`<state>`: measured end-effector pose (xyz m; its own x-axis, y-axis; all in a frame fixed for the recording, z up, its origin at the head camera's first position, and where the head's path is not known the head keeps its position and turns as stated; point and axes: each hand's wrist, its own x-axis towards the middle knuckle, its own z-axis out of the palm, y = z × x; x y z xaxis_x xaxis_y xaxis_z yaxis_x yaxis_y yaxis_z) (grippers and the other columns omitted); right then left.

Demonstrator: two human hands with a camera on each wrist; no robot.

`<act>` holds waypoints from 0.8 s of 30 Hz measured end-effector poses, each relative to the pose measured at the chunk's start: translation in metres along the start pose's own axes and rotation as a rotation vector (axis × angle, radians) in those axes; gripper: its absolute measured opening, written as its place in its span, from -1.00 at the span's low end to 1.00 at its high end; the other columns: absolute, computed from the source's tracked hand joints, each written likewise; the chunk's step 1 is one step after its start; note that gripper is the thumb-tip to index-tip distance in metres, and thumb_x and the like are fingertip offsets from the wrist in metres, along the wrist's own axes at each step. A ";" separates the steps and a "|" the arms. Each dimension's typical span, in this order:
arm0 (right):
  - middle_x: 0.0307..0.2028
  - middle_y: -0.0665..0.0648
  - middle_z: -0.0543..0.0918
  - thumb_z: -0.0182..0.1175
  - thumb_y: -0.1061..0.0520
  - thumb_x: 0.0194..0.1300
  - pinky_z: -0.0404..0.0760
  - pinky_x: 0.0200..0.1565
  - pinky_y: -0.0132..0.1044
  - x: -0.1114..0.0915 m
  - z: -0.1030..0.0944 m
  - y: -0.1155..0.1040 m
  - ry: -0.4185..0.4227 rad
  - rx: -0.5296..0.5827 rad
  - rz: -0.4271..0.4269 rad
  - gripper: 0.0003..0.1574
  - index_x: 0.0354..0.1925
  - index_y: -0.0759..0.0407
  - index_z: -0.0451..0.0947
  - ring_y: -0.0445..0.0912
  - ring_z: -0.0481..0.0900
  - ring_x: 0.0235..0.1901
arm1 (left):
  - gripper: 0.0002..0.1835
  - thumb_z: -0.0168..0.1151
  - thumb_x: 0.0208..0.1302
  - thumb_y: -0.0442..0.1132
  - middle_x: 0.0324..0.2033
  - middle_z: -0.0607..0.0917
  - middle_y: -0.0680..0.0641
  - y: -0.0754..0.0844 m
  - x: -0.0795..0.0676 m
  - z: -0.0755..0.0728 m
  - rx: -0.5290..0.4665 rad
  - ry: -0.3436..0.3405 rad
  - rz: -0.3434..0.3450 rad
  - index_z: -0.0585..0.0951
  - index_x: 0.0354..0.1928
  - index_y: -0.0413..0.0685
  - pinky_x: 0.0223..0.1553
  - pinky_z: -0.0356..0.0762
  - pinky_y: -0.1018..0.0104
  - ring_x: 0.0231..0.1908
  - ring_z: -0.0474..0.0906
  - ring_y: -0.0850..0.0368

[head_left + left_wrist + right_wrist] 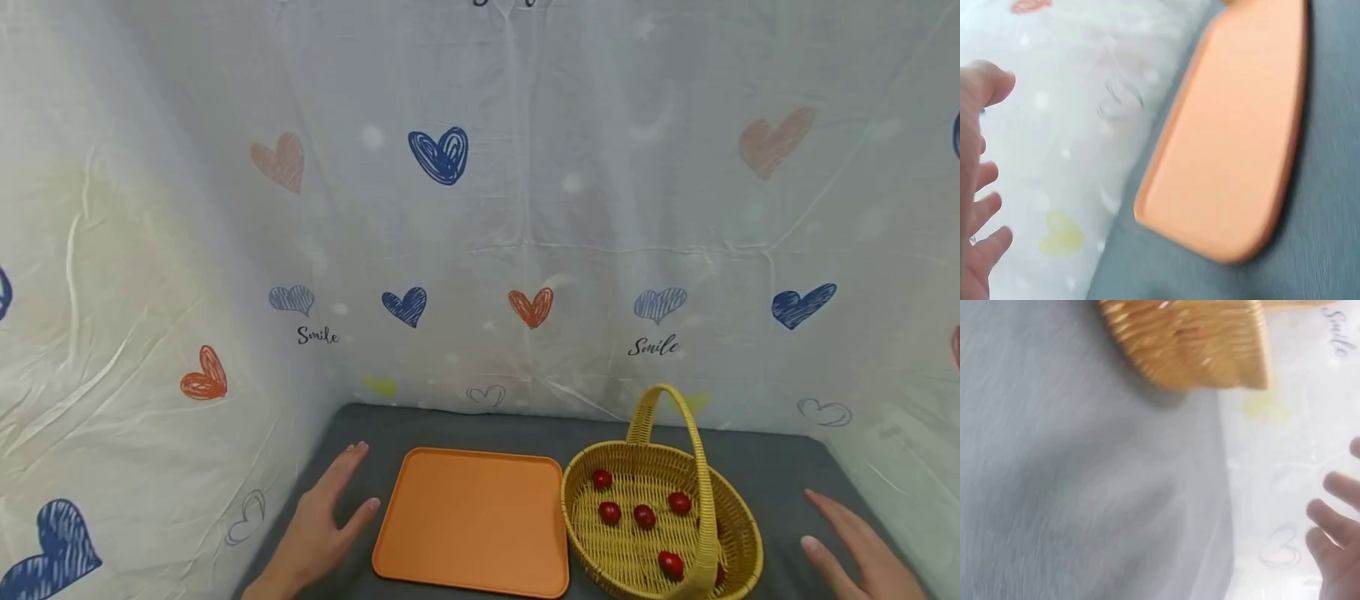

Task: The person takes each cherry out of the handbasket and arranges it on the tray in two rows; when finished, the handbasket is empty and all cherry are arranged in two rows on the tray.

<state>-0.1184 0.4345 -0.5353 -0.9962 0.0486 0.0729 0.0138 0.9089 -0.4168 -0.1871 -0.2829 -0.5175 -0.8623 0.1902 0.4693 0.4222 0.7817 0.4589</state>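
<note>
On the left, the person's left hand (318,525) is near the tray's left edge, its fingers released and extended, the thumb apart. The orange tray (472,525) lies flat on the dark grey table (465,423). To its right stands a yellow wicker basket (628,554); whether their edges touch is hard to tell. Small round red pieces (644,517) lie scattered inside, beneath the arched handle (703,500). Farthest right, apart from the basket, the right hand (872,552) has its fingers loose and released.
</note>
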 end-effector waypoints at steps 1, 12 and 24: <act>0.36 0.76 0.28 -0.02 -0.21 0.78 0.39 0.12 0.59 -0.001 -0.002 -0.004 -0.003 0.019 0.023 -0.02 0.59 0.62 0.07 0.64 0.33 0.23 | -0.13 0.54 0.41 -0.06 0.58 0.51 -0.05 0.003 0.002 -0.001 -0.036 0.022 0.018 0.36 0.69 0.27 0.51 0.32 0.50 0.57 0.43 -0.02; 0.42 0.54 0.53 -0.03 -0.29 0.76 0.63 -0.27 -0.50 0.002 0.005 -0.037 0.088 0.342 0.185 -0.05 0.66 0.40 0.19 -0.58 0.53 -0.09 | -0.18 0.58 0.32 -0.38 0.48 0.62 -0.11 0.043 0.026 0.009 -0.621 -0.070 0.102 0.49 0.60 0.00 0.39 0.53 0.47 0.44 0.59 0.19; -0.02 -0.78 0.39 -0.10 -0.23 0.79 0.58 -0.14 -0.67 0.010 0.061 -0.045 0.120 0.904 0.241 -0.06 0.73 0.37 0.03 -0.78 0.46 -0.07 | -0.37 0.51 0.35 -0.46 0.35 0.72 -0.19 0.092 0.038 0.054 -0.784 -0.080 0.186 0.60 0.46 -0.24 0.33 0.67 0.17 0.33 0.70 0.08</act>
<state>-0.1343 0.3685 -0.5707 -0.9591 0.2810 -0.0350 0.0957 0.2053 -0.9740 -0.1963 -0.1712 -0.4979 -0.7636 0.3416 0.5479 0.6081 0.0950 0.7882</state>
